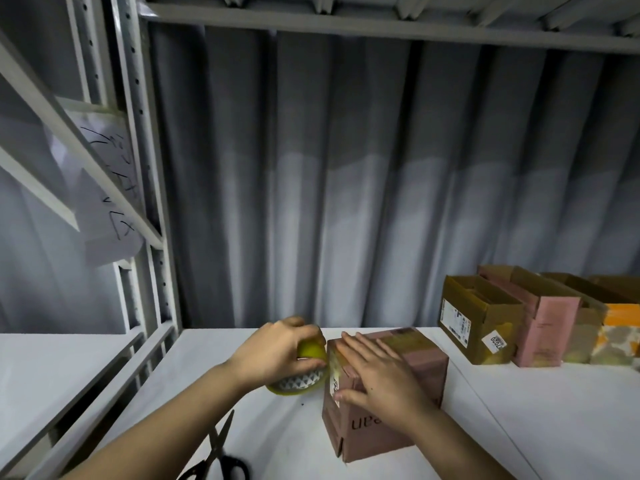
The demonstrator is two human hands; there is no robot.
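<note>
Nearest the camera, black scissors (pixel 218 459) are lying on the white shelf (pixel 519 410), just left of the pinkish cardboard box (pixel 381 431). The right hand (pixel 377 372) is lying flat on the box's top with fingers straight and the thumb down on its front face. The left hand (pixel 273 351) is gripping a yellow-green tape roll (pixel 301 381), curled over it, right against the box's upper left edge. Farther back on the right, open cartons (pixel 481 327) are standing in a row before a grey curtain (pixel 346 185).
</note>
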